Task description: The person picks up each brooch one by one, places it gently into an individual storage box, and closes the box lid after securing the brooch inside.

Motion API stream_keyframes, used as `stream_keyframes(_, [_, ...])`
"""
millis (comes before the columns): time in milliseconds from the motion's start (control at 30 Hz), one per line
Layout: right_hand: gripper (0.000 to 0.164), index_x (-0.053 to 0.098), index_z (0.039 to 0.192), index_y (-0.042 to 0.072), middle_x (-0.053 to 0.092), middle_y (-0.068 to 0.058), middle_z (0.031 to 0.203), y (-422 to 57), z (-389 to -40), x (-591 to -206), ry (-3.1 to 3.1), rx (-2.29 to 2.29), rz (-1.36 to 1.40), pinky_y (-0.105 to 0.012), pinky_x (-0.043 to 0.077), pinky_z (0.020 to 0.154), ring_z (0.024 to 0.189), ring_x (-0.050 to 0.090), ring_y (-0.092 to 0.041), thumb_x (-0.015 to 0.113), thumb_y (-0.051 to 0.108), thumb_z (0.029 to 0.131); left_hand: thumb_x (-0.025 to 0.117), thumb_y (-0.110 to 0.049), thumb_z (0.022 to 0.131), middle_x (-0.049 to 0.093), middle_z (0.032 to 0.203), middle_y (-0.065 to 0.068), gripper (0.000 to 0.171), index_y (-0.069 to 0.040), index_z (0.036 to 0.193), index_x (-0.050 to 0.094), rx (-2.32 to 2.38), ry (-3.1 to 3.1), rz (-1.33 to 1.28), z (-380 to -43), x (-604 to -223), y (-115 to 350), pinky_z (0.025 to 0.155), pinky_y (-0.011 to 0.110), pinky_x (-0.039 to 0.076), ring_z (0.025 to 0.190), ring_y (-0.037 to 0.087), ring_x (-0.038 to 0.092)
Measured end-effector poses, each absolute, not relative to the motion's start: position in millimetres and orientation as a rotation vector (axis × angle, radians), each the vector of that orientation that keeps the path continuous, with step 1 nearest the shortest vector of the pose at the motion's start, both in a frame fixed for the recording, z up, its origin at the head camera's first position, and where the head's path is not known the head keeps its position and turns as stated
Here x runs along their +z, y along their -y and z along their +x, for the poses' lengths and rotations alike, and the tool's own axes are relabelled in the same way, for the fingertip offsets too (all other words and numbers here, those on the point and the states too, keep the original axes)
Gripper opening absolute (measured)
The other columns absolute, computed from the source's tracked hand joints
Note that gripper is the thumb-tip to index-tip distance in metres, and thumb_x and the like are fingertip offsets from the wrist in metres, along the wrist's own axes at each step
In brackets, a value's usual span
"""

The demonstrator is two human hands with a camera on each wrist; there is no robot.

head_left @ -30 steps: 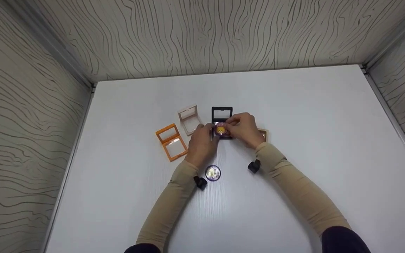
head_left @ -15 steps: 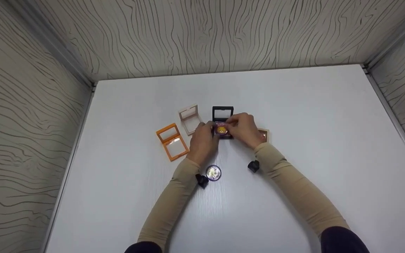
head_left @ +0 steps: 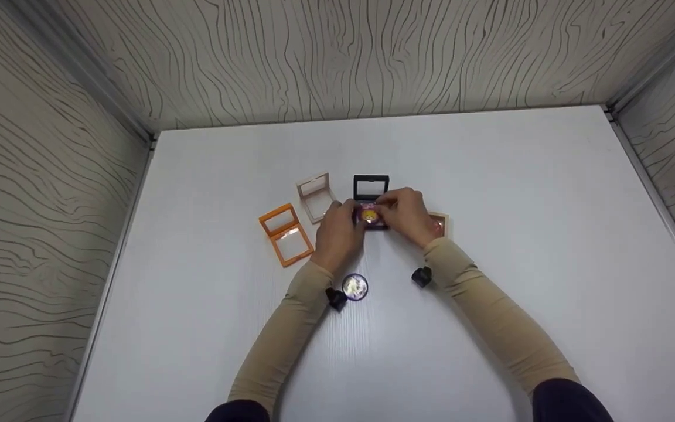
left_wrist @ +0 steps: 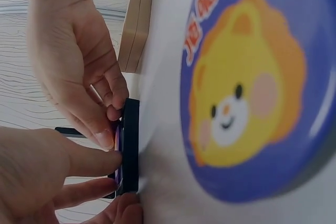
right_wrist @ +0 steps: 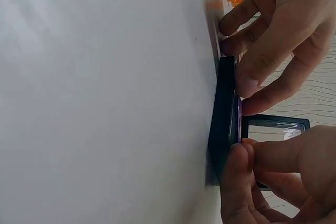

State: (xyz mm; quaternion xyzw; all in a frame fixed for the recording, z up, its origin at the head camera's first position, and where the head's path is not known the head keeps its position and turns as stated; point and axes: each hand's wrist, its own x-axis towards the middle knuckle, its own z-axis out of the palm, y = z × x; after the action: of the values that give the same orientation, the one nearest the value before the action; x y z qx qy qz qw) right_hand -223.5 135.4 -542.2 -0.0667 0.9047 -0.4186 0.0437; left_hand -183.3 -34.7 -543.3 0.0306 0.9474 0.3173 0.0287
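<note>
A round purple badge (head_left: 369,217) with a yellow animal face lies over the base of an open black square case (right_wrist: 222,114), whose windowed lid stands upright behind it. My left hand (head_left: 337,236) holds the badge's left side between thumb and forefinger, its other fingers low beside the case. From the right, my right hand (head_left: 406,215) pinches the opposite rim between thumb and finger. Fingers hide parts of the badge, so I cannot tell whether it sits fully inside the base. Nearer me lies a second round badge (head_left: 355,287), blue with a yellow lion in the left wrist view.
An open orange case (head_left: 292,245) and an open beige case (head_left: 318,202) stand left of the black one. A tan-framed case (head_left: 442,225) with something reddish inside is partly hidden behind my right hand. Everything is on a white table (head_left: 519,193) backed by patterned walls.
Both hands stay at the black case. The badge between them has tilted slightly and lies a little lower against the base. The other cases and the second badge have not moved.
</note>
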Motion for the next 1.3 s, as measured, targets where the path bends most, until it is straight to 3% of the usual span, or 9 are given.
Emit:
stream_keyframes(300, [0.017, 0.083, 0.105, 0.003, 0.08, -0.015, 0.105, -141, -222, -539, -2.727, -1.304, -0.205, -0.029, 0.051, 0.073, 0.089, 0.068, -0.022, 0.077, 0.017, 0.098, 0.072, -0.024, 0.102, 0.066, 0.115, 0.008, 0.042, -0.01, 0.14, 0.063, 1.066, -2.888, 0.05, -182, -543, 36, 0.08, 0.039, 0.057, 0.097, 0.02, 0.065])
stream_keyframes(400, [0.015, 0.083, 0.104, 0.004, 0.079, -0.014, 0.102, -143, -221, -538, -2.722, -1.339, -0.185, -0.029, 0.052, 0.072, 0.087, 0.067, -0.022, 0.075, 0.016, 0.098, 0.075, -0.028, 0.1, 0.065, 0.117, 0.008, 0.047, -0.008, 0.14, 0.061, 1.119, -2.859, 0.042, -180, -542, 38, 0.084, 0.04, 0.057, 0.102, 0.022, 0.066])
stream_keyframes(567, [0.015, 0.078, 0.102, 0.002, 0.075, -0.014, 0.098, -152, -224, -532, -2.74, -1.324, -0.138, -0.031, 0.05, 0.073, 0.085, 0.063, -0.022, 0.066, 0.009, 0.098, 0.085, -0.029, 0.09, 0.066, 0.122, 0.01, 0.056, -0.005, 0.135, 0.063, 1.156, -2.836, 0.054, -177, -543, 40, 0.094, 0.042, 0.057, 0.11, 0.026, 0.067])
stream_keyframes(733, [0.022, 0.072, 0.111, -0.003, 0.07, -0.016, 0.105, -161, -233, -524, -2.72, -1.347, -0.073, -0.028, 0.051, 0.073, 0.088, 0.063, -0.023, 0.056, 0.009, 0.103, 0.087, -0.021, 0.086, 0.068, 0.116, 0.013, 0.049, -0.001, 0.126, 0.067, 1.129, -2.884, 0.1, -179, -547, 41, 0.093, 0.044, 0.057, 0.106, 0.027, 0.067])
stream_keyframes(867, [0.029, 0.068, 0.123, -0.005, 0.068, -0.018, 0.112, -165, -242, -518, -2.655, -1.53, -0.07, -0.025, 0.056, 0.072, 0.095, 0.069, -0.027, 0.05, 0.014, 0.111, 0.085, -0.02, 0.088, 0.068, 0.113, 0.012, 0.045, -0.001, 0.125, 0.067, 1.125, -2.88, 0.098, -181, -547, 42, 0.09, 0.043, 0.057, 0.103, 0.027, 0.066])
stream_keyframes(967, [0.034, 0.067, 0.129, -0.001, 0.07, -0.018, 0.119, -166, -248, -514, -2.618, -1.617, -0.123, -0.03, 0.06, 0.079, 0.105, 0.071, -0.031, 0.05, 0.024, 0.114, 0.084, -0.019, 0.09, 0.068, 0.111, 0.013, 0.044, 0.0, 0.125, 0.066, 1.143, -2.867, 0.115, -182, -546, 43, 0.09, 0.044, 0.056, 0.102, 0.027, 0.066])
stream_keyframes(1133, [0.045, 0.069, 0.134, 0.005, 0.071, -0.014, 0.128, -165, -255, -515, -2.584, -1.589, -0.216, -0.038, 0.061, 0.089, 0.114, 0.071, -0.03, 0.054, 0.042, 0.112, 0.082, -0.017, 0.091, 0.068, 0.112, 0.013, 0.043, 0.0, 0.127, 0.065, 1.189, -2.815, 0.095, -182, -547, 43, 0.093, 0.043, 0.056, 0.104, 0.027, 0.065])
stream_keyframes(1300, [0.043, 0.072, 0.132, 0.008, 0.07, -0.012, 0.127, -161, -257, -518, -2.566, -1.526, -0.227, -0.037, 0.06, 0.089, 0.109, 0.07, -0.027, 0.056, 0.042, 0.111, 0.083, -0.017, 0.091, 0.069, 0.112, 0.012, 0.045, -0.001, 0.128, 0.065, 1.2, -2.802, 0.053, -183, -547, 43, 0.092, 0.041, 0.056, 0.104, 0.026, 0.065])
